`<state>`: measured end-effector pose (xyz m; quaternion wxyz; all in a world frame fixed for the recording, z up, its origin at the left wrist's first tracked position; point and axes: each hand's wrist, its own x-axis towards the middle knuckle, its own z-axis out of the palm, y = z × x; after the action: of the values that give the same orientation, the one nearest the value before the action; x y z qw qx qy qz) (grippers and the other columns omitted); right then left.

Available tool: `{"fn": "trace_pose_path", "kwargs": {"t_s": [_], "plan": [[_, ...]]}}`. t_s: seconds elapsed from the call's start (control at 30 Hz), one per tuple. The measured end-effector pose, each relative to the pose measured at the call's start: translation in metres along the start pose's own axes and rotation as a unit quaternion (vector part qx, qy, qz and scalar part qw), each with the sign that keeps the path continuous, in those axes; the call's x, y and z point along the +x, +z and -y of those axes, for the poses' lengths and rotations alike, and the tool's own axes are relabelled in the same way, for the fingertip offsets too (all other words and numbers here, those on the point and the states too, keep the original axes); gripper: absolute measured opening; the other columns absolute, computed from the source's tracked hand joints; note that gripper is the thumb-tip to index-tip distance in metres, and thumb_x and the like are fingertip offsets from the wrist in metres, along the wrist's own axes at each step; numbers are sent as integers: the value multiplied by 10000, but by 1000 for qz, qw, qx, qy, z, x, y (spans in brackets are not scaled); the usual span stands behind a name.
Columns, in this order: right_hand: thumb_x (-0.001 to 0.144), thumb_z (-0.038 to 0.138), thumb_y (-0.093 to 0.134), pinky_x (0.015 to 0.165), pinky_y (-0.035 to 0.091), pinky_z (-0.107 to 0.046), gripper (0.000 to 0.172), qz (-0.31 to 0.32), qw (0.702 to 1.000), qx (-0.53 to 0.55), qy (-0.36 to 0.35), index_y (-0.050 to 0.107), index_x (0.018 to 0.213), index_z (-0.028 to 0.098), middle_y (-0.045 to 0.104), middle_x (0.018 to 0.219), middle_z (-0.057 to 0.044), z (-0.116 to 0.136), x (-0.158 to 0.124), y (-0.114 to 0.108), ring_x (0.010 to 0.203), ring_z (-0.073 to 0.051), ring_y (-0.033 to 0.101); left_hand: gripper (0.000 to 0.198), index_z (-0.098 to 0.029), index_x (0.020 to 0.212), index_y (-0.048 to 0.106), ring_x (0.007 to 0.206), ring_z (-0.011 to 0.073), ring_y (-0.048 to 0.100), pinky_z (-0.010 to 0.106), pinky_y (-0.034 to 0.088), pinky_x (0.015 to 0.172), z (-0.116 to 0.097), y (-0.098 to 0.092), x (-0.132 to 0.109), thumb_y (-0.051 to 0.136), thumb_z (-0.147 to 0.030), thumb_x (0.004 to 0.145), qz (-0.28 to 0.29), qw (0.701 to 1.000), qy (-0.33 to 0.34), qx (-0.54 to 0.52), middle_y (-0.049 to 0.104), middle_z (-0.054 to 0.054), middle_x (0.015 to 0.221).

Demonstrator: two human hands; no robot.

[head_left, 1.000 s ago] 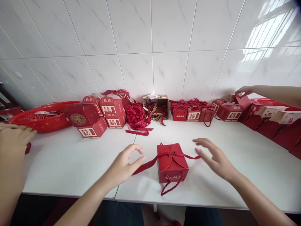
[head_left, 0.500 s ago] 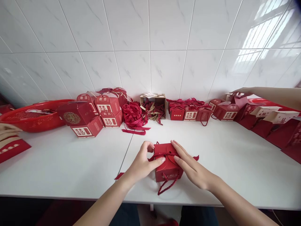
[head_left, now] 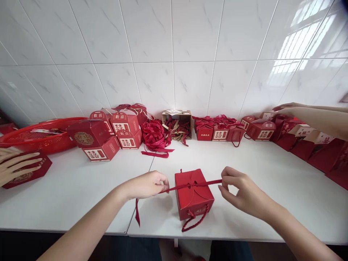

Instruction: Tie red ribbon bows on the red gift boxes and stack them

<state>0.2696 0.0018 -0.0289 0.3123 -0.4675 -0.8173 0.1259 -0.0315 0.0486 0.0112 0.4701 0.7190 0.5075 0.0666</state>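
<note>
A red gift box (head_left: 193, 197) sits near the table's front edge, its corded handle hanging over the near side. Across its top runs a red ribbon (head_left: 179, 187), crossed or knotted at the centre and stretched out to both sides. Left of the box, my left hand (head_left: 149, 185) pinches one end, with a loose tail dangling below the wrist. My right hand (head_left: 235, 188) pinches the other end to the right of the box. Neither hand touches the box itself.
Along the tiled wall stand stacked red boxes (head_left: 100, 148), a red ribbon pile (head_left: 154, 135), an open ribbon box (head_left: 187, 116) and finished boxes (head_left: 205, 133). A red basket (head_left: 58, 143) is at left. Other people's hands show at far left and right.
Both my hands have left the box top and moved apart, drawing the ribbon ends taut. The box has turned slightly. At far left, another person's hand now lies on a dark red box.
</note>
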Motion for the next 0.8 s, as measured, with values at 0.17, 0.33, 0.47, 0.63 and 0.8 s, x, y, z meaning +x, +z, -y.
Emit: {"fn": "trace_pose_path", "kwargs": {"t_s": [0.17, 0.33, 0.47, 0.63, 0.8], "plan": [[873, 266, 552, 516, 412, -294, 299, -262, 964, -21, -45, 552, 581, 203, 515, 678, -42, 13, 12, 26, 566, -138, 483, 203, -184, 716, 763, 441, 82, 319, 229, 240, 426, -16, -7, 6, 689, -372, 694, 169, 979, 86, -79, 621, 10, 570], [858, 332, 606, 538, 453, -269, 247, -197, 969, 137, -54, 672, 662, 195, 548, 717, -45, 39, 21, 29, 621, -140, 537, 274, -196, 975, 753, 564, 105, 473, 232, 433, 595, -24, 28, -1, 611, -373, 823, -23, 976, 132, -171, 640, 10, 662], [783, 471, 667, 482, 419, -243, 370, -85, 972, 215, 36, 661, 560, 175, 534, 690, -32, 54, 26, 32, 558, -111, 478, 258, -215, 987, 738, 659, 137, 529, 239, 457, 614, -28, 60, -8, 518, -293, 875, -175, 966, 176, -68, 603, 28, 775], [727, 336, 714, 541, 441, -242, 192, -39, 960, 255, 106, 692, 616, 180, 563, 764, -28, 57, 33, 40, 606, -113, 509, 347, -210, 1067, 686, 576, 115, 506, 241, 442, 561, -20, 78, -5, 425, -139, 851, -303, 910, 235, 155, 555, 42, 834], [695, 183, 589, 533, 401, -233, 120, 4, 960, 240, 145, 559, 580, 171, 528, 718, 2, 59, 39, 34, 582, -98, 462, 454, -245, 1227, 593, 569, 91, 500, 232, 446, 552, -2, 75, 3, 379, -88, 859, -300, 875, 314, 213, 540, 72, 997]]}}
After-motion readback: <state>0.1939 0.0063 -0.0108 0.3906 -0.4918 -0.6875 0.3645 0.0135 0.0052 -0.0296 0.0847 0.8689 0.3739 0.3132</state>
